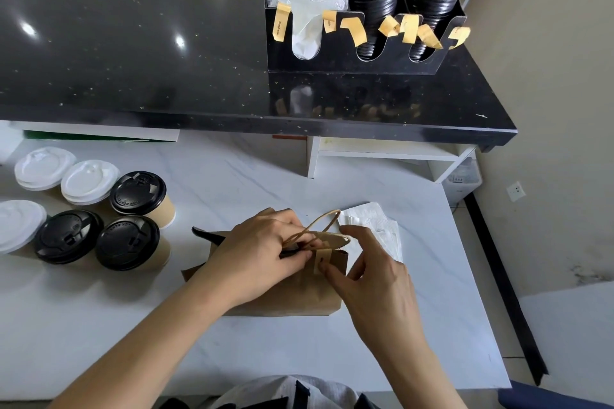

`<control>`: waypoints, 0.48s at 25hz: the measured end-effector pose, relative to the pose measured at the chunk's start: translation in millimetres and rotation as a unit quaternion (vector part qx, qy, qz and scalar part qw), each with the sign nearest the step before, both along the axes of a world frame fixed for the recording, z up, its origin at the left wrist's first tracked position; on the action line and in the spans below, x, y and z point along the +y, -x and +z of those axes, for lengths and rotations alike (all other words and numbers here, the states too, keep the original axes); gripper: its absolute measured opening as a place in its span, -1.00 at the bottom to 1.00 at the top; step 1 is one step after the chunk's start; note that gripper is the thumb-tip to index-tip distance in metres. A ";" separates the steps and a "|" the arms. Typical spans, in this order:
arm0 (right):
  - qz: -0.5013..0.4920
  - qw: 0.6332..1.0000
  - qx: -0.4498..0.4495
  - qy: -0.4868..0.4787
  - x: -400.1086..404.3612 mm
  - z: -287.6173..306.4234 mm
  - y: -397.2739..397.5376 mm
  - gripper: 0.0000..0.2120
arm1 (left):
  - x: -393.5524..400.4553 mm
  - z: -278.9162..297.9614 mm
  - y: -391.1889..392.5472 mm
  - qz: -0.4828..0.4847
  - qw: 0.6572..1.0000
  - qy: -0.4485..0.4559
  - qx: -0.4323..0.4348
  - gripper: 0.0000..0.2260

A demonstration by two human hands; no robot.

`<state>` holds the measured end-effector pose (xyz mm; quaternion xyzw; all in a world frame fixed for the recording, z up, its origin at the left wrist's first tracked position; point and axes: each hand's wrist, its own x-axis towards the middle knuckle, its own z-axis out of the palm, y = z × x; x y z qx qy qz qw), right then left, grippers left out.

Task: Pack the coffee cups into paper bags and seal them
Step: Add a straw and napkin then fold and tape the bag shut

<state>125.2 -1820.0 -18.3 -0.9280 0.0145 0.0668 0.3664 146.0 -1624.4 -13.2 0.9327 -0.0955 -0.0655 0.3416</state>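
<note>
Left hand (pixel 262 249) grip pinches the top of one brown bag (pixel 299 289) mid-table (pixel 232 176); right hand (pixel 372 279) grip pinches the sticker (pixel 321 262) on its fold. Left of them: six cups, three black-lidded (pixel 138 192), three white-lidded (pixel 45 168). Seven stickers on the rack (pixel 332 56)

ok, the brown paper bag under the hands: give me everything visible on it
The brown paper bag is plain kraft paper and stands on the white marble-look counter. Its top is folded shut, with twisted paper-cord handles looping above. A tan sticker strip lies over the fold. The left hand grips the top edge; the right hand pinches at the sticker. White napkins lie just behind. Its contents are hidden.
</note>
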 end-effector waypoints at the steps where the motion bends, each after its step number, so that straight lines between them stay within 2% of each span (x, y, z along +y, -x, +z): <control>1: 0.014 1.000 -0.014 -0.005 -1.6 -0.8 -1.2 -0.61 | -0.2 -0.1 0.3 -0.003 1.000 -0.003 -0.003 -0.94; 4: 0.061 0.996 -0.058 -0.026 -4.9 -2.5 -6.9 -0.69 | 0.6 -0.1 0.7 0.003 1.000 0.000 -0.011 -0.99; 7: 0.089 0.990 -0.089 -0.056 -9.6 -4.6 -15.1 -0.73 | 0.8 0.3 2.6 0.009 1.000 0.000 -0.023 -0.95; 12: 0.120 0.983 -0.120 -0.071 -11.4 -7.4 -22.8 -0.65 | 10.9 3.0 6.0 0.018 0.998 0.014 -0.058 -0.84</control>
